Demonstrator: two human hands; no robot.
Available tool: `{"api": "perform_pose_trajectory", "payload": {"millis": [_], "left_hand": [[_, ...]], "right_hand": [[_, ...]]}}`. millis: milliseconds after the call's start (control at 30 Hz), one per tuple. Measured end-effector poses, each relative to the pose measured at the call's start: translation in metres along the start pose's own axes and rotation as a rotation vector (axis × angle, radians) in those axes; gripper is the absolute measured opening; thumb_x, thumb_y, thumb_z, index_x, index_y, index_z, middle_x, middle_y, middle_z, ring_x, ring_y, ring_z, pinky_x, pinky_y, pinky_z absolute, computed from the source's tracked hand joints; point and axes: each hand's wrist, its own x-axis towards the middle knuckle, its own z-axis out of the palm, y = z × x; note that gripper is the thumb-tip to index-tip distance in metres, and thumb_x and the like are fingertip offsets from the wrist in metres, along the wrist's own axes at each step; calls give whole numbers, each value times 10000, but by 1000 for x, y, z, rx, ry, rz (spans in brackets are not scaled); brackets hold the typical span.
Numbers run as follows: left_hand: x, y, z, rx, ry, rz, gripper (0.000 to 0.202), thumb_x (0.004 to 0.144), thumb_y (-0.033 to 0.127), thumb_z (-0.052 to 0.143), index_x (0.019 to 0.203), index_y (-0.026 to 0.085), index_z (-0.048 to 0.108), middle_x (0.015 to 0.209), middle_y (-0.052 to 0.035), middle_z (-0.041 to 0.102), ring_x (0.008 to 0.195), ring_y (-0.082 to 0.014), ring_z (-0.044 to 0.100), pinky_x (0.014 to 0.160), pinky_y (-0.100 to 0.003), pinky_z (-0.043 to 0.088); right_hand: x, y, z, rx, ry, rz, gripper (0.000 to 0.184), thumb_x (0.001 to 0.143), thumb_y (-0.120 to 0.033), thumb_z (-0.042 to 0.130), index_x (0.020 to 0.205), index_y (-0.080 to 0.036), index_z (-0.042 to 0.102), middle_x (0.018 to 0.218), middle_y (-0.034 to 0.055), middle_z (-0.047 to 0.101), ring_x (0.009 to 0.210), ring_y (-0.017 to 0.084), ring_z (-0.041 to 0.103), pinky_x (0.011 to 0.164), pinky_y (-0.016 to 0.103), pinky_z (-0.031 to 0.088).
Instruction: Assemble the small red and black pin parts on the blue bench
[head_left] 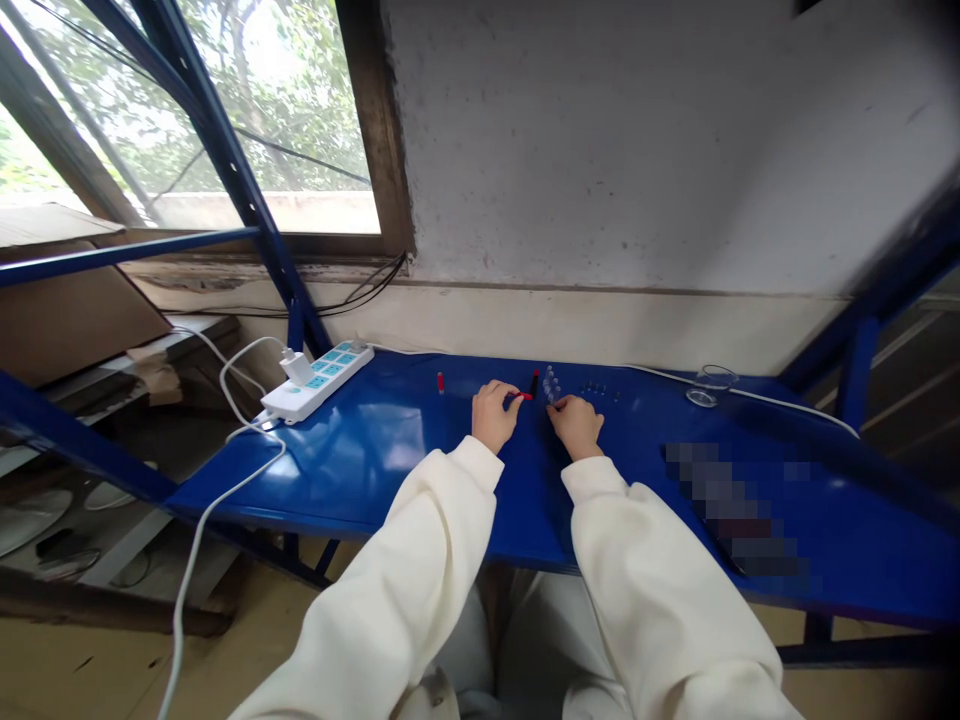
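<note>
My left hand (493, 418) is closed in a pinch on a slim red tube-like piece (524, 396) that sticks out to the right of the fingertips. Just beyond it stands a narrow black piece with a red end (535, 382). My right hand (577, 426) is closed, its fingertips together beside a small cluster of clear pieces (551, 382); anything between those fingers is too small to make out. To the left, a small red cylinder (440, 382) stands upright by itself. Several tiny thin pieces (594, 388) lie right of the clear cluster.
The blue tabletop (360, 470) runs along a wall. A white power strip (319, 383) with a plug and cable sits at the left. A clear round container (702, 397) is by the white cable at the back right. A blurred-out dark object (731, 510) lies at the right.
</note>
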Motion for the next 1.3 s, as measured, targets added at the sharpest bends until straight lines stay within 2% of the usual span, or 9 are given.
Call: {"api": "perform_pose_trajectory", "payload": {"millis": [100,233,533,733,900,1000,1100,1200,1300], "left_hand": [[-2,-5,-5,-173,107,-57,96,779,246,529,810,180,592,813,-30,580,712,-124,525,695,-277,438],[-3,-5,-8,-266,183,-100,103,774,258,531,793,176,590,793,-22,576,673,-104,527,678,-256,451],[-4,-1,-8,-294,204,-96,87,758,241,543,772,168,589,767,-22,573,655,-100,517,663,-250,450],[-4,-2,-7,-291,200,-97,104,769,256,528,777,172,589,774,-28,577,667,-107,521,673,-263,451],[-6,-3,-7,-213,161,-70,166,809,279,480,861,186,607,849,-54,593,771,-144,544,727,-303,446],[-9,1,-9,-78,99,21,263,836,302,437,1033,209,585,973,-75,591,898,-180,531,814,-346,413],[-12,5,-11,23,-14,138,344,856,317,387,1160,228,522,1060,-76,563,960,-188,508,850,-348,391],[-14,7,-10,56,-94,204,367,866,318,357,1196,234,492,1091,-77,545,970,-184,501,848,-342,392],[-14,6,-9,36,-99,215,357,868,318,355,1185,231,495,1071,-80,546,967,-180,503,847,-339,396]], "right_hand": [[0,-3,-2,11,-23,12,214,752,-312,484,828,-175,631,850,91,642,867,235,562,760,375,340],[-1,-11,-8,6,-54,1,182,724,-296,502,785,-177,626,791,77,641,809,214,580,735,336,346],[-10,-23,-11,22,-32,-314,139,708,-272,505,750,-179,599,824,46,631,752,158,560,630,249,318],[-18,-22,-14,29,-9,-399,132,715,-256,487,742,-174,587,808,38,618,718,145,538,603,243,300],[-18,-19,-9,-2,-6,-429,116,712,-259,490,720,-177,572,791,31,604,719,144,533,609,254,283],[-18,-18,-7,-18,13,-437,113,713,-266,492,708,-176,562,786,30,597,721,147,531,615,258,278],[-19,-18,-8,-12,29,-415,129,723,-288,493,706,-176,555,779,35,592,716,152,527,611,261,272],[-21,-19,-10,33,83,-399,147,744,-304,488,722,-172,550,781,42,585,724,153,521,607,257,266],[-22,-18,-10,63,123,-414,159,765,-308,473,739,-169,545,771,43,573,722,150,514,610,255,257]]}}
